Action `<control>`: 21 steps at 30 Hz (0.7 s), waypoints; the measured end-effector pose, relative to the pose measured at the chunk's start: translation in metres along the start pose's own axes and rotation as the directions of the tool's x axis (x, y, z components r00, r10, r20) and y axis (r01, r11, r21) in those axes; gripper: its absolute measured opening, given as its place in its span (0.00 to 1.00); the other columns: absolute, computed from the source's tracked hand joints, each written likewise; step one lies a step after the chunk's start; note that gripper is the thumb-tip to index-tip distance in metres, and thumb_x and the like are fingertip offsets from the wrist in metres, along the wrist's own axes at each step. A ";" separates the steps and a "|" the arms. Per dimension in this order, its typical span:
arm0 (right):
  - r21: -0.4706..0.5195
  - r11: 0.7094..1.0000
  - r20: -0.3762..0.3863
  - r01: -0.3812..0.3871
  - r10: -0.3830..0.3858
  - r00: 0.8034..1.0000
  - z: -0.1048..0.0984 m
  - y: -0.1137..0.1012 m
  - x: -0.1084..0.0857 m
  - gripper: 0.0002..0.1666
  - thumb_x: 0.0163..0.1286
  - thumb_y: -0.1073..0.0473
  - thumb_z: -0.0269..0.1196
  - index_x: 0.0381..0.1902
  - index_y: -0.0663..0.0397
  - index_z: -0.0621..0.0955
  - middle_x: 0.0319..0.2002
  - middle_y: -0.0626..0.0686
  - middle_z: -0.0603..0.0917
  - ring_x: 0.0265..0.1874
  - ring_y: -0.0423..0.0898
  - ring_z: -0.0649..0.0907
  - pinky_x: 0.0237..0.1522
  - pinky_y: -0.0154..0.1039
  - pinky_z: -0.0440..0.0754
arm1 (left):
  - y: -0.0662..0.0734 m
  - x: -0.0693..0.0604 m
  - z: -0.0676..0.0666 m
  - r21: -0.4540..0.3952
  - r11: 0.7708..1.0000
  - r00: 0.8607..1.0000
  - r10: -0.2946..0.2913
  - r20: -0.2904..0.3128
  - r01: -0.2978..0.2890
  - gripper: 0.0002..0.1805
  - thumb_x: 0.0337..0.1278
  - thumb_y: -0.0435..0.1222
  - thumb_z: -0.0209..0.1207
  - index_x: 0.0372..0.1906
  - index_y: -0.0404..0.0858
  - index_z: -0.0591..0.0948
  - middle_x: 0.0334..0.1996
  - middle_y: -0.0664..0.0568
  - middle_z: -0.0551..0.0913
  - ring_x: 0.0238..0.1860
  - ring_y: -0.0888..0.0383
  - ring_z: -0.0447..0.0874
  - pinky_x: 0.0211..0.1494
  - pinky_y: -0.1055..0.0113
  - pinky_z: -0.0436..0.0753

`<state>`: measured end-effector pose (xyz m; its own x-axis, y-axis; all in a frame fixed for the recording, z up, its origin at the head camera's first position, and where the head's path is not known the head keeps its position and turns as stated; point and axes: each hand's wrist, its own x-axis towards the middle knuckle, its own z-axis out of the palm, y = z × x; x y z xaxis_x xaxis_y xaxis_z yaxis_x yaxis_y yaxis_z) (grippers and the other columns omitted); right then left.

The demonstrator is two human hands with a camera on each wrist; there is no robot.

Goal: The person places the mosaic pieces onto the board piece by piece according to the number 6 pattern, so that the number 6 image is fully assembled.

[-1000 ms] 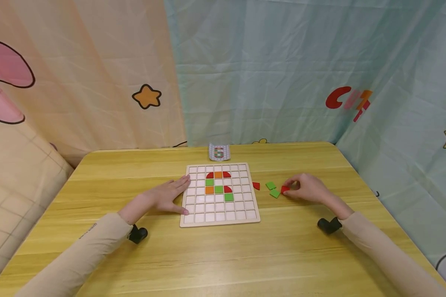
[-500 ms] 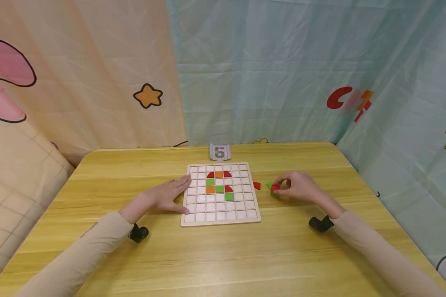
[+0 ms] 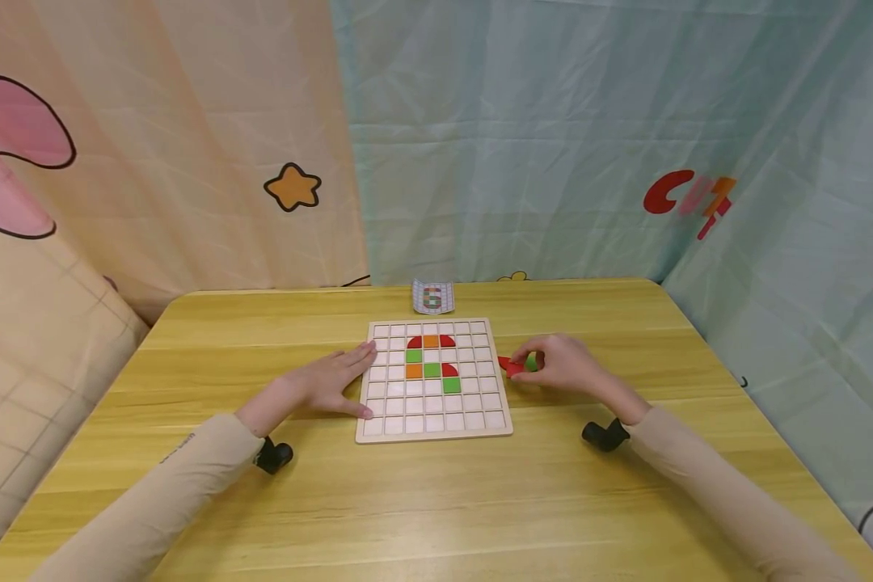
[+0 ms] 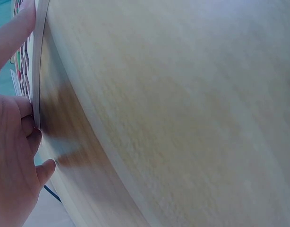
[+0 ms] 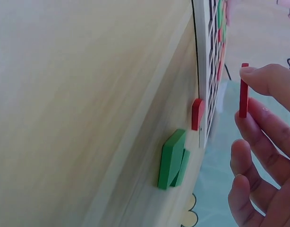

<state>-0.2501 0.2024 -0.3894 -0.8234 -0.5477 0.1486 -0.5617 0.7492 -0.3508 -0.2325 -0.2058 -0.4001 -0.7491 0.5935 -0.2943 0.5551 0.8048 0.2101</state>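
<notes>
The left hand [image 3: 327, 383] rests with straight, spread fingers on the left edge of a wooden grid board [image 3: 434, 438]; the left wrist view shows its fingertips at the board's side. Between thumb and finger, the right hand [image 3: 563, 368] pinches a red piece [image 3: 514, 369], raised above the table in the right wrist view [image 5: 243, 90]. Another red piece [image 5: 197, 114] lies against the board's right edge. Two green pieces [image 5: 171, 158] lie near it, mostly hidden by the right hand in the head view. Red, orange and green pieces [image 3: 431, 341] sit in the board's cells.
Behind the board, a small card [image 3: 432, 297] with a coloured figure on a grid stands near the wooden table's [image 3: 436, 501] back edge. Patterned curtains [image 3: 553, 145] hang behind the table. A black device [image 3: 605, 436] is on the right wrist, another [image 3: 273, 456] on the left.
The right hand has moved left with the red piece, passing over the green pieces to near the board's right edge. The left hand stays on the board.
</notes>
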 end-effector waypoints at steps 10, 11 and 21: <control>0.025 0.999 0.023 0.037 -0.037 0.999 0.010 -0.017 0.013 0.13 0.53 0.44 0.73 0.36 0.39 0.87 0.19 0.41 0.77 0.17 0.34 0.70 0.22 0.29 0.64 | 0.001 0.000 -0.001 0.004 1.000 1.000 0.004 -0.002 -0.004 0.59 0.53 0.67 0.54 0.76 0.34 0.45 0.78 0.43 0.39 0.78 0.46 0.39 0.78 0.47 0.50; 0.027 0.999 0.029 0.038 -0.039 0.999 0.011 -0.019 0.014 0.13 0.53 0.44 0.73 0.36 0.40 0.87 0.20 0.41 0.77 0.18 0.34 0.70 0.22 0.29 0.64 | 0.001 -0.001 -0.001 0.005 1.000 1.000 0.004 -0.001 -0.004 0.59 0.53 0.67 0.54 0.76 0.34 0.45 0.78 0.43 0.39 0.78 0.46 0.39 0.78 0.47 0.50; 0.055 0.991 0.062 0.118 -0.122 0.991 0.020 -0.034 0.024 0.12 0.54 0.43 0.72 0.35 0.39 0.88 0.23 0.40 0.79 0.18 0.33 0.71 0.22 0.27 0.66 | 0.001 -0.003 -0.002 0.005 1.000 1.000 0.018 -0.011 -0.018 0.59 0.54 0.66 0.55 0.76 0.31 0.46 0.77 0.40 0.41 0.78 0.44 0.41 0.77 0.45 0.51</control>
<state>-0.2491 0.1561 -0.3921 -0.7423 -0.6569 0.1322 -0.6499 0.6578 -0.3807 -0.2306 -0.2062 -0.3970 -0.7432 0.6077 -0.2799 0.5701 0.7941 0.2107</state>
